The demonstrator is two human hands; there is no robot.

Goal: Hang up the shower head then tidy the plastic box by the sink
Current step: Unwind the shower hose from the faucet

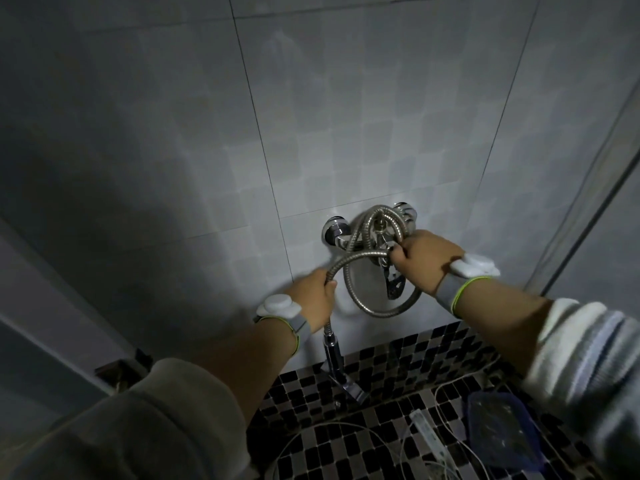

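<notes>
Left hand (313,292), middle of frame, fingers wrapped tight around metal hose (375,308). Right hand (424,256), just right of middle, fingers closed on hose loops at wall tap (372,230). Shower head (343,370) hangs low below left hand. Blue plastic box (498,431) sits lower right on small-tile ledge (346,441).

Both arms extended forward. Left hand (313,295) fisted closed, lower. Right hand (427,259) higher, fingers (401,254) curled tight. Wristbands on both.
</notes>
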